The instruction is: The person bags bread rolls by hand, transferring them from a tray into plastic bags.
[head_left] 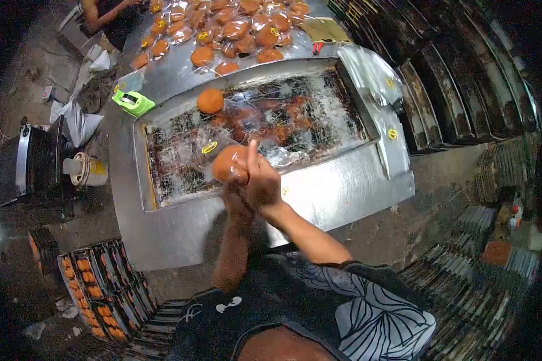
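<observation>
A round brown bun in a clear plastic bag (230, 163) is held up over the near side of a metal tray. My left hand (237, 195) is closed under the bun, its fingers partly hidden. Against the bag's right side my right hand (264, 182) is closed on the plastic, with one finger pointing up. A yellow label (209, 147) shows just beyond the bagged bun. One loose bun (210, 101) sits in the worn tray (180, 192), near its far edge. Clear plastic with a reflection covers part of the tray's middle.
Many bagged buns (235, 29) lie across the far table. A green tape dispenser (133, 103) stands at the tray's far left corner. Clear bags (367, 72) lie to the right. Racks of buns (93, 289) and stacked trays (457, 289) flank me. Another person's arm (96, 18) shows top left.
</observation>
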`<state>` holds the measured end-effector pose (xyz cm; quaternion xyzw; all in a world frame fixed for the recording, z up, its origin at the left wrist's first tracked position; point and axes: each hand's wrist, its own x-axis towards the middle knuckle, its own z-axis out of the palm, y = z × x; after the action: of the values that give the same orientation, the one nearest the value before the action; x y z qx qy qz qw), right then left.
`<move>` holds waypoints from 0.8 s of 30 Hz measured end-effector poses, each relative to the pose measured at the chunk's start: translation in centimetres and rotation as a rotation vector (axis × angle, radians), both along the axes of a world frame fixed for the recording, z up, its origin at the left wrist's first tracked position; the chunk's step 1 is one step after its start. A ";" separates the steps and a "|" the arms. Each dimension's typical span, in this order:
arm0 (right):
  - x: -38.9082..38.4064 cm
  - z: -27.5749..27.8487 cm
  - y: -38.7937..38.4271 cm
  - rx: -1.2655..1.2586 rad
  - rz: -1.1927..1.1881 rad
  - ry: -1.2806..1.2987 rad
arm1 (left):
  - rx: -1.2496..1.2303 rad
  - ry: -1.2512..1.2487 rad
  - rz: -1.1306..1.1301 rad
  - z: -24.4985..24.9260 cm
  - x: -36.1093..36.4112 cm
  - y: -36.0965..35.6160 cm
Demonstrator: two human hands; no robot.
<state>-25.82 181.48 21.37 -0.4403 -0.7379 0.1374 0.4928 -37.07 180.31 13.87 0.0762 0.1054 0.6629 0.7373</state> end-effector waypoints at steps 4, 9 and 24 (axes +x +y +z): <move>3.6 -1.0 -3.4 -0.351 -0.079 0.313 | -0.350 0.177 0.031 3.0 3.0 -1.4; 7.7 1.1 6.3 -0.423 -0.053 0.246 | 0.173 1.205 -0.377 -4.8 6.4 -6.2; 14.0 -7.2 -9.9 -1.078 0.578 0.047 | 0.509 1.314 -0.401 -2.7 8.3 -7.3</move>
<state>-11.79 171.55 14.12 -0.4066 -0.6431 0.6290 0.1596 -28.74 173.02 11.16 0.6449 0.3526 0.3367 0.5886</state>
